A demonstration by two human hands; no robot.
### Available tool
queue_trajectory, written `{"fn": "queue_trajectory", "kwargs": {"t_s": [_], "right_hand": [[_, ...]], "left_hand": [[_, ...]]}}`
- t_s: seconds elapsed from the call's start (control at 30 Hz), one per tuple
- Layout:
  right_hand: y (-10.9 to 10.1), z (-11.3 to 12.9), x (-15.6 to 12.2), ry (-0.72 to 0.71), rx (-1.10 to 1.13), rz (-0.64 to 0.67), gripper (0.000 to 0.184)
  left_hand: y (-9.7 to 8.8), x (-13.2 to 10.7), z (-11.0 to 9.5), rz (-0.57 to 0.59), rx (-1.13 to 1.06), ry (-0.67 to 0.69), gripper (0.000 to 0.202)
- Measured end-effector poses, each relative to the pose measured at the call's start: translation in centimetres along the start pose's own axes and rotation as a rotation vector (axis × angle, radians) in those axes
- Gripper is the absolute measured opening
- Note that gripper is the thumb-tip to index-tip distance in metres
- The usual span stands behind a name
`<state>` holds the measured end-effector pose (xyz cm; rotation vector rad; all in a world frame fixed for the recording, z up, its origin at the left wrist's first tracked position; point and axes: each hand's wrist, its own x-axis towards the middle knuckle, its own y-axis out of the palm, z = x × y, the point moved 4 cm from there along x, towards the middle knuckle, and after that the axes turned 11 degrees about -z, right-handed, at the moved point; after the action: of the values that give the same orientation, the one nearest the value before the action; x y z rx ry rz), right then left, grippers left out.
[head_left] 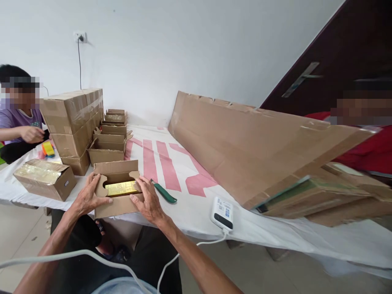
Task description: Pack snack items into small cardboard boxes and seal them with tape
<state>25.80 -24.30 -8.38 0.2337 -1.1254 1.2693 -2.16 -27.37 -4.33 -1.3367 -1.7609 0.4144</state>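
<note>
An opened cardboard box (118,207) sits at the table's near edge in front of me, its flaps spread. Inside it lies a yellow printed packet or small box (121,188). My left hand (88,195) grips the box's left side, thumb along the front flap. On the right side, my right hand (149,200) holds the box, fingers over the side flap and thumb on the front flap. Just right of that hand lies a green-handled tool (165,193), probably a knife or pliers; its tip is partly hidden.
Behind stand several open boxes (107,155) in a row, beside stacked taped cartons (72,118). A taped box (45,178) lies left. A large cardboard sheet (260,151) leans at right. A white power bank (222,214) trails a cable. One person sits left, another right.
</note>
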Motion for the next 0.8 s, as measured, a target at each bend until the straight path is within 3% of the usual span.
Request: {"fn": "queue_trajectory", "kwargs": {"t_s": [0.2, 0.57, 0.8], "right_hand": [[-0.4, 0.1, -0.4, -0.03, -0.007, 0.015, 0.062], [0.7, -1.0, 2.1, -0.029, 0.032, 0.031, 0.055], [-0.1, -2.6, 1.4, 0.037, 0.057, -0.017, 0.054]], "left_hand": [[-0.4, -0.7, -0.8, -0.001, 0.015, 0.016, 0.11], [0.1, 0.7, 0.3, -0.056, 0.081, 0.07, 0.095], [-0.8, 0.2, -1.6, -0.094, 0.121, 0.176, 0.089]]}}
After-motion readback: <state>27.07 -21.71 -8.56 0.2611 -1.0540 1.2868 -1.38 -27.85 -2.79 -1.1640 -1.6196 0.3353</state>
